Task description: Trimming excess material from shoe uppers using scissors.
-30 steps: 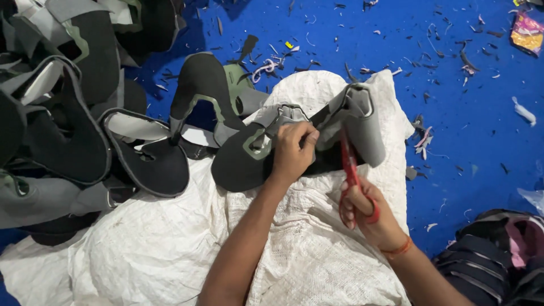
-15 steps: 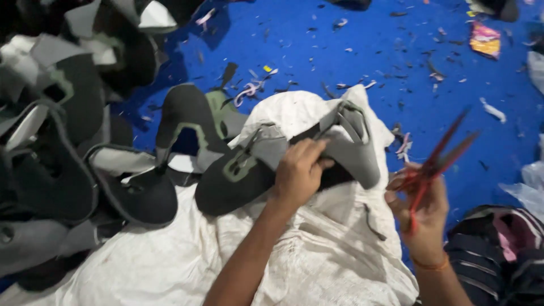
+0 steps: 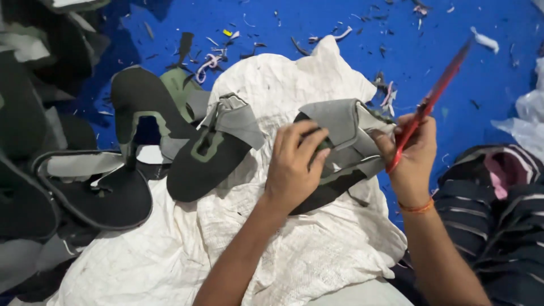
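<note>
A black-soled sandal with a grey strap (image 3: 340, 136) lies on a white woven sack (image 3: 283, 249). My left hand (image 3: 294, 167) presses down on it, fingers curled over its middle. My right hand (image 3: 411, 153) grips red scissors (image 3: 433, 96), blades pointing up and to the right, while its fingers also touch the grey strap's right end. A second black sandal with a grey strap and green patch (image 3: 209, 150) rests on the sack just left of my left hand.
A pile of black and grey sandal pieces (image 3: 68, 170) fills the left side. Blue floor (image 3: 340, 22) beyond the sack is littered with small offcuts. A striped garment (image 3: 498, 204) lies at the right, white plastic (image 3: 530, 119) above it.
My right hand has come back from out at the right to the sandal's strap, scissors now raised. My left hand keeps its hold on the sandal. The view has come closer.
</note>
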